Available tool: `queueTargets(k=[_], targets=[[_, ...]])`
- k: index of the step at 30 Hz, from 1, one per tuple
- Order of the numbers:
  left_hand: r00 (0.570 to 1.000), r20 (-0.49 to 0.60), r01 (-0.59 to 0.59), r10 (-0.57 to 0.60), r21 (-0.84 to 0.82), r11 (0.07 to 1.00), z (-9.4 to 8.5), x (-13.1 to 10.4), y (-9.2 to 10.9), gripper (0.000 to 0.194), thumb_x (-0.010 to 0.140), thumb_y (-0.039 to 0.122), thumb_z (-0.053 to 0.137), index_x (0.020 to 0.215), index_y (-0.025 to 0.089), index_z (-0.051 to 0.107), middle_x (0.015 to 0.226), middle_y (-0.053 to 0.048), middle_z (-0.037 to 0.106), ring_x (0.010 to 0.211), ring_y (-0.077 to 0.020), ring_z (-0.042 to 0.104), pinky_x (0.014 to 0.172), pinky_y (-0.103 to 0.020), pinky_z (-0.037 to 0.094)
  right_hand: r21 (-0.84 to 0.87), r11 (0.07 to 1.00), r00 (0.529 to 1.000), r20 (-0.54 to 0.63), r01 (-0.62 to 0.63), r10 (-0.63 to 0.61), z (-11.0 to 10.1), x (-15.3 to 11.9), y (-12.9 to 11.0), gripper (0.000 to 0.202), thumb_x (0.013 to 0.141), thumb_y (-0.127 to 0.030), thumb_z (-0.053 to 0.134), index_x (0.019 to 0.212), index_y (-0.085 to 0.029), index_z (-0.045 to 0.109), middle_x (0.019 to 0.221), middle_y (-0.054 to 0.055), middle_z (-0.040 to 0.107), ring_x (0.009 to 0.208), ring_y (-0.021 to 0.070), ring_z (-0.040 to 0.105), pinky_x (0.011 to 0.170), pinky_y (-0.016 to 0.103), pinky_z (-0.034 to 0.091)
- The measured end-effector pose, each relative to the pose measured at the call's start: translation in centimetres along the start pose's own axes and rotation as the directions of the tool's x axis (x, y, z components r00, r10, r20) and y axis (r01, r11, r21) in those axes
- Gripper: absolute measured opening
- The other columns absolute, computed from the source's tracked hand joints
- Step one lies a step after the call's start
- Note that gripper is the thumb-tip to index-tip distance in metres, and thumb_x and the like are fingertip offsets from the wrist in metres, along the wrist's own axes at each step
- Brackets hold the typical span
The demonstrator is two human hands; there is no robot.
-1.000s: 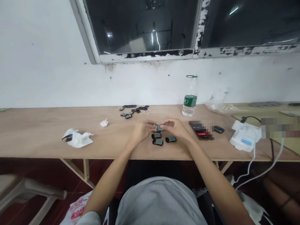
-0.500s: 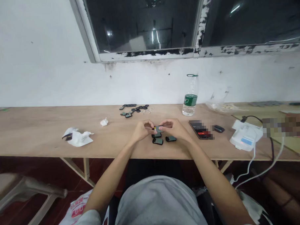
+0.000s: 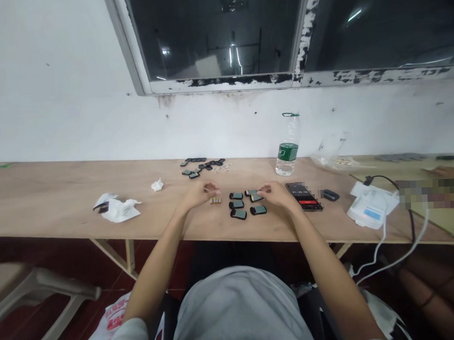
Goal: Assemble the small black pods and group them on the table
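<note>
My right hand [image 3: 273, 193] pinches the edge of a small black device with a grey face and a yellow spot [image 3: 256, 197], which is low over the table beside another one [image 3: 249, 192]. To the left of it are more such devices [image 3: 236, 204] in a loose column, and one [image 3: 258, 209] lies nearer to me. My left hand [image 3: 201, 193] hovers just behind a short row of small metallic cylinders [image 3: 215, 201]. Its thumb and fingertips are drawn together; whatever is between them is too small to make out.
Near the wall lie several dark pieces [image 3: 206, 164] and small white bits. A water bottle [image 3: 287, 152], a phone [image 3: 304, 196], a black fob [image 3: 331, 194] and a white box with cables [image 3: 373, 208] stand to the right. Crumpled tissues [image 3: 119, 209] lie left. Another person's hand shows far right.
My hands have moved apart, the left one leftward to the cylinders, the right one rightward with the device. The devices and cylinders between them are now uncovered.
</note>
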State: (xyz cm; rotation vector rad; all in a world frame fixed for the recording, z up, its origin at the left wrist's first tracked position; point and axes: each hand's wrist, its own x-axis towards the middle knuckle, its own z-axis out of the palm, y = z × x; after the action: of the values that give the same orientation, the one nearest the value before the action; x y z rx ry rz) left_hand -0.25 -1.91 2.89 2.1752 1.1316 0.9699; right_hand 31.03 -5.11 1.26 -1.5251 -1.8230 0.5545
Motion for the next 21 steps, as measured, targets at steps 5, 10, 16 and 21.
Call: queueTargets(k=[5,10,16,21], targets=[[0.995,0.077,0.053,-0.057,0.052,0.997,-0.5,0.0,-0.6,0.036,0.075,0.05,0.074,0.09,0.017,0.07,0.091,-0.007,0.075,0.087,-0.024,0.07,0.081,-0.038,0.056,0.028,0.999,0.998,0.047,-0.038,0.036,1.1,0.4,0.6,0.016,0.085,-0.02,0.065,0.093,-0.013,0.077,0.09,0.011,0.079,0.08,0.0214,0.073,0.076,0.026,0.053],[0.98,0.11,0.14,-0.164,0.202,0.969,-0.7,0.0,-1.5,0.034,0.069,0.045,0.079,0.088,0.019,0.072,0.093,-0.007,0.076,0.087,-0.0264,0.07,0.077,-0.035,0.055,-0.096,0.995,0.999,0.037,0.015,-0.012,0.5,-0.1,-0.1,0.022,0.089,-0.024,0.058,0.09,-0.014,0.077,0.09,0.011,0.079,0.085,0.0231,0.071,0.076,0.027,0.05],[0.958,0.152,0.162,-0.242,0.41,0.897,-1.1,0.2,-3.0,0.034,0.066,0.04,0.078,0.093,0.02,0.075,0.099,-0.008,0.077,0.091,-0.0285,0.07,0.074,-0.032,0.051,-0.223,0.973,0.981,0.193,0.065,-0.021,-1.0,-0.8,-0.3,0.017,0.085,-0.024,0.06,0.079,-0.017,0.074,0.084,0.007,0.078,0.079,0.021,0.069,0.069,0.025,0.046],[0.95,0.158,0.171,-0.27,0.461,0.871,-1.2,0.4,-3.5,0.033,0.065,0.04,0.076,0.091,0.019,0.076,0.091,-0.007,0.076,0.083,-0.0266,0.068,0.069,-0.03,0.047,-0.211,0.974,0.926,0.377,0.082,0.003,-1.3,-0.7,0.2,0.016,0.082,-0.033,0.07,0.084,-0.018,0.075,0.09,0.006,0.078,0.082,0.0214,0.069,0.069,0.026,0.048]])
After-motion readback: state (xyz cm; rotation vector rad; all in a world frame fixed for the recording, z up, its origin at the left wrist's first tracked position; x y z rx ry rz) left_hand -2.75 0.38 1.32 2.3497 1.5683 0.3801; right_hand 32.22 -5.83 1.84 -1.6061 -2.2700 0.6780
